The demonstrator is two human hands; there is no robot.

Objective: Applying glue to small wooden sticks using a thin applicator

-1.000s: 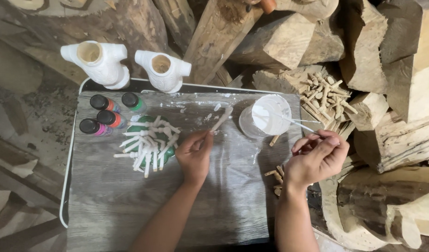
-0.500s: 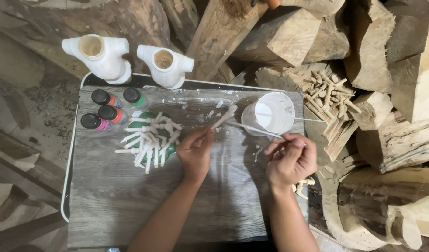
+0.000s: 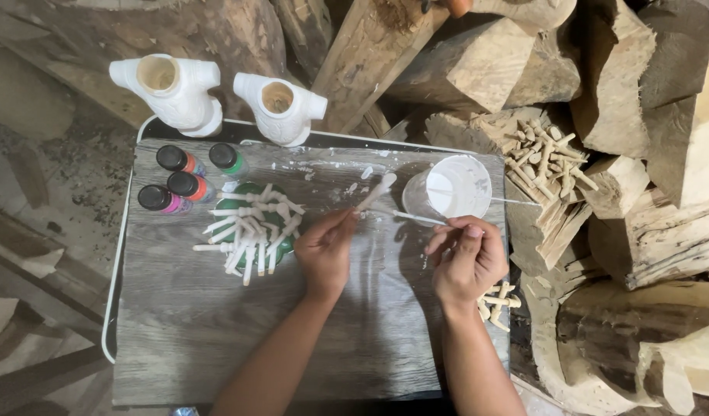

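Observation:
My left hand [image 3: 325, 250] pinches a small carved wooden piece [image 3: 376, 191] coated in white paint and holds it above the grey board [image 3: 177, 331]. In my right hand [image 3: 466, 258] is a thin paintbrush [image 3: 404, 216] whose tip touches that piece. A clear plastic cup of white paint [image 3: 451, 189] stands just behind my right hand. To the left of my left hand, a pile of white-painted wooden pieces [image 3: 250, 227] lies on a green lid.
Two white painted torso figures [image 3: 177, 92] [image 3: 279, 104] stand at the board's far edge. Several small paint bottles [image 3: 186, 181] sit at the left. Unpainted wooden pieces lie on a log [image 3: 543, 158] and by my right wrist [image 3: 499, 299]. Stacked wood blocks [image 3: 647, 154] crowd the right.
My right hand moved left from the board's right edge to the held piece, bringing the brush onto it. My left hand stayed roughly in place.

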